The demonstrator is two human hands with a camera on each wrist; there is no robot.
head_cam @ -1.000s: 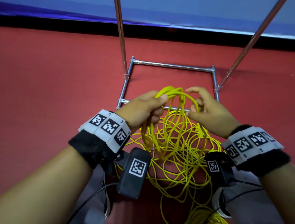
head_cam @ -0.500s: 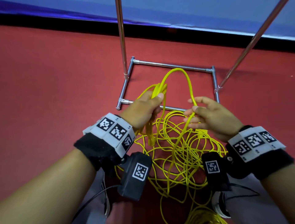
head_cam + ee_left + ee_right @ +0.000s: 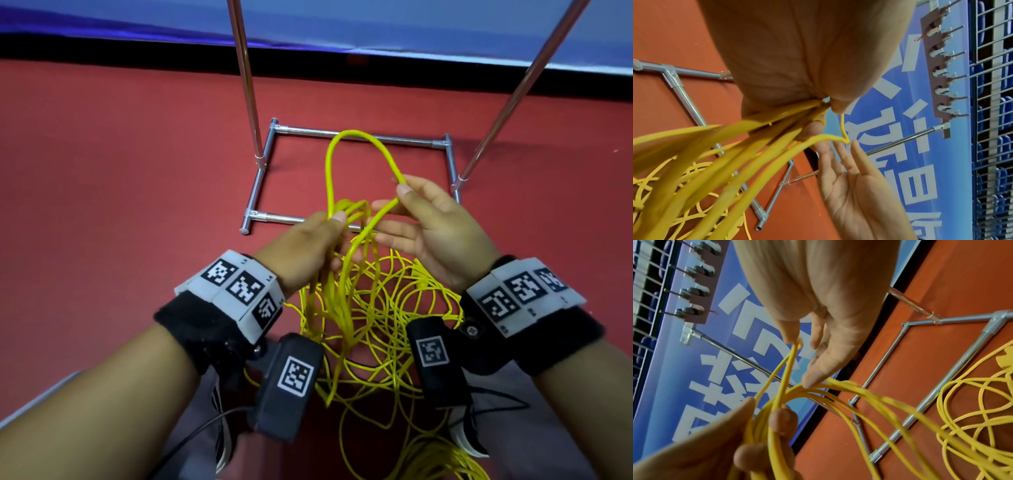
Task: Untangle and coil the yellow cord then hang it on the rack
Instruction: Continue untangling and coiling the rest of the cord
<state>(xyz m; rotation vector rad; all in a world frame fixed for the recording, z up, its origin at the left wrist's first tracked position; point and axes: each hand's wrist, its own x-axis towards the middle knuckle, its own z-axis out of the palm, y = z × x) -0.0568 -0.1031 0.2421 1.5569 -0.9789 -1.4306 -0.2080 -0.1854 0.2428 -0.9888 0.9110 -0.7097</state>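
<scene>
Now that our right hand has swung a fresh loop of cord up & over, pinching it, left hand clenches gathered loops; coil grows w/ most still tangled.

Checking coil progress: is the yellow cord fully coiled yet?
No. Left hand grips a few loops; most of the yellow cord lies tangled on the floor.

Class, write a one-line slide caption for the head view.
Left hand grips gathered yellow cord loops; right hand pinches a raised loop.

R hand moved up w/ fingers now spread, thumb+index pinching yellow cord; new loop taller, reaches rack's far base bar. L hand raised slightly w/ bundle.
</scene>
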